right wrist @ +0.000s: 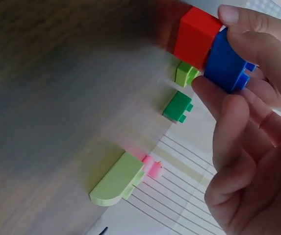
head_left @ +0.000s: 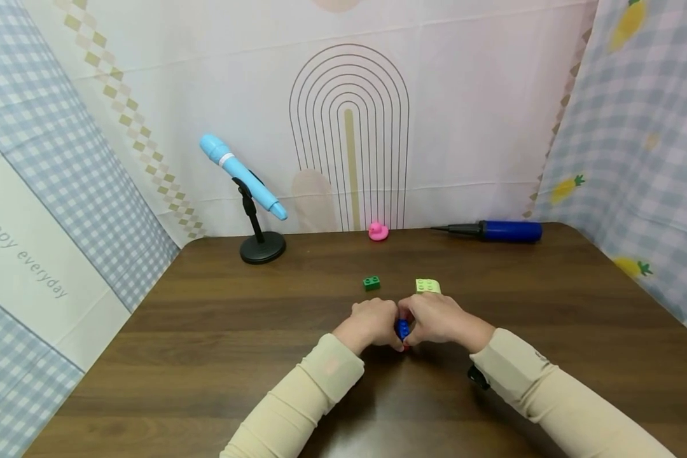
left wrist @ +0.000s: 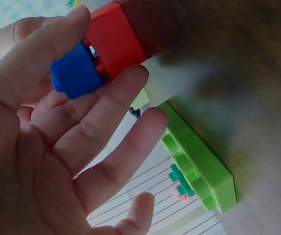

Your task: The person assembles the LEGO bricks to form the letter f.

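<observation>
At the middle of the table, my left hand (head_left: pixel 373 323) and right hand (head_left: pixel 439 318) meet around a blue toy building brick (head_left: pixel 402 329) and a red one (left wrist: pixel 118 39). The blue brick sits above the red brick's studs, with a small gap showing in the left wrist view. My right thumb and fingers pinch the blue brick. Left thumb and fingertip are at opposite sides of the red brick; the other left fingers spread loosely. A long lime-green brick (left wrist: pixel 201 164) lies beside the left hand. Beyond the hands are a dark green brick (head_left: pixel 371 283) and a pale green rounded brick (head_left: pixel 427 285).
A light blue microphone (head_left: pixel 243 175) leans on a black stand (head_left: pixel 263 248) at the back left. By the back edge of the wooden table (head_left: pixel 206 356) sit a pink duck (head_left: pixel 378 231) and a blue hand pump (head_left: pixel 509 231). Patterned cloth hangs behind and at both sides.
</observation>
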### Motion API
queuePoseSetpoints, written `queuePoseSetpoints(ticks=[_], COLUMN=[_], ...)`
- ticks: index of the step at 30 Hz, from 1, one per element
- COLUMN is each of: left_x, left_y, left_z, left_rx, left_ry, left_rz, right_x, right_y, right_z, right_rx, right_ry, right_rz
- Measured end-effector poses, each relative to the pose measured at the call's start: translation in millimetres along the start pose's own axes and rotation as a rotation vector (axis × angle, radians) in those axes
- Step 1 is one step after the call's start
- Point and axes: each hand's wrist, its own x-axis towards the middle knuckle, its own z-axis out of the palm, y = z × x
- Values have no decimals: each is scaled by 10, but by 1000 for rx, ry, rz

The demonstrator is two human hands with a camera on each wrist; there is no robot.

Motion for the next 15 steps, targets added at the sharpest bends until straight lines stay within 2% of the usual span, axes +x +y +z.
queuePoseSetpoints(ticks=[10, 15], left_x=[-2, -29], left_y=[-18, -45], left_z=[23, 10], left_rx=[-42, -38], left_ry=[-2, 7], left_rz=[26, 45], right_x=[-39, -5], right_y=[-32, -68], right_z=[13, 11], right_rx=[31, 37], right_ry=[14, 11], right_rz=[-72, -35])
